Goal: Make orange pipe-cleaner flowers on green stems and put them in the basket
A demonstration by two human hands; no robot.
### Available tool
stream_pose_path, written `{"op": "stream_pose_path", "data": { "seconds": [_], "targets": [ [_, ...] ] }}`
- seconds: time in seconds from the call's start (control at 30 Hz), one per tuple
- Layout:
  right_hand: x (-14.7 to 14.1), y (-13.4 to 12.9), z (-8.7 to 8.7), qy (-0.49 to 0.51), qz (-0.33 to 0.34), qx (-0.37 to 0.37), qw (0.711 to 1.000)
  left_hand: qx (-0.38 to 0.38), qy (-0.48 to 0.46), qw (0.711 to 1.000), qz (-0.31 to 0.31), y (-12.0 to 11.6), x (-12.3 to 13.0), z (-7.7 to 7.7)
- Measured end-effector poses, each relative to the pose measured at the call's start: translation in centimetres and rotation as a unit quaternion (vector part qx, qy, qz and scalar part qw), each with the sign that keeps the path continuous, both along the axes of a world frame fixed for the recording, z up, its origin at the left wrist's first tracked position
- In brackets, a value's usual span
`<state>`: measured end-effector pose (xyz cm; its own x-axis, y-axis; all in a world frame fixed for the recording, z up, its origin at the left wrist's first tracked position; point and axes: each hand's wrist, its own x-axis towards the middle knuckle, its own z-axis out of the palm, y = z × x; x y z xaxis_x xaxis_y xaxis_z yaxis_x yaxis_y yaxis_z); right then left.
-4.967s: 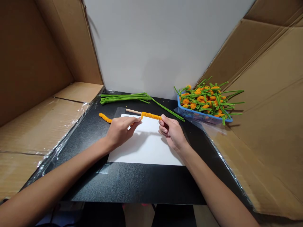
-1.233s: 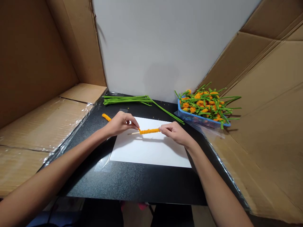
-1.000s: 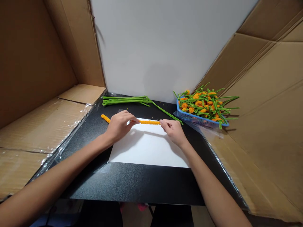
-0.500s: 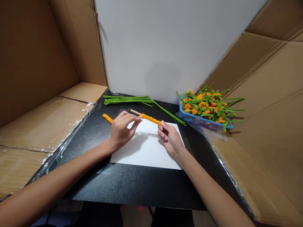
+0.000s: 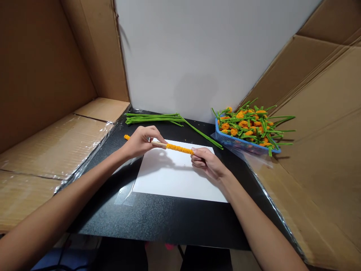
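Observation:
An orange pipe cleaner [image 5: 179, 149], wound in a tight coil around a thin wooden stick [image 5: 158, 143], spans the gap between my hands above a white sheet of paper [image 5: 166, 182]. My left hand [image 5: 141, 141] pinches the bare wooden part, its thumb and fingers near the coil's left end. At the coil's right end, my right hand [image 5: 208, 161] grips the orange pipe cleaner between thumb and curled fingers. A second orange coil [image 5: 126, 137] lies on the table, mostly hidden behind my left hand.
Green pipe cleaners [image 5: 152, 119] lie in a bundle at the back of the black table [image 5: 158, 218]. To the right stands a blue basket [image 5: 239, 142] heaped with orange and green pipe-cleaner pieces. Cardboard walls [image 5: 324, 150] flank the table, with a white wall behind.
My left hand has shifted from the coil's left end back along the bare stick, now covering most of it. The stick tilts less, and my right hand is slightly lower and further right.

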<state>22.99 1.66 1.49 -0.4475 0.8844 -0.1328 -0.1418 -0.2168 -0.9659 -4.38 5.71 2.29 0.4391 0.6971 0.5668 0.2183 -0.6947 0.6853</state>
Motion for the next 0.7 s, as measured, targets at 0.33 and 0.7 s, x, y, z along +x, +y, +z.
{"op": "stream_pose_path", "data": {
  "seconds": [0.33, 0.7],
  "targets": [
    [2.1, 0.7, 0.2, -0.103, 0.164, -0.006, 0.981, 0.055, 0.097, 0.988, -0.107, -1.0, 0.5, 0.8],
    [2.0, 0.7, 0.6, -0.339, 0.146, 0.147, 0.918, 0.248, 0.301, 0.921, -0.011, -0.7, 1.0, -0.7]
  ]
}}
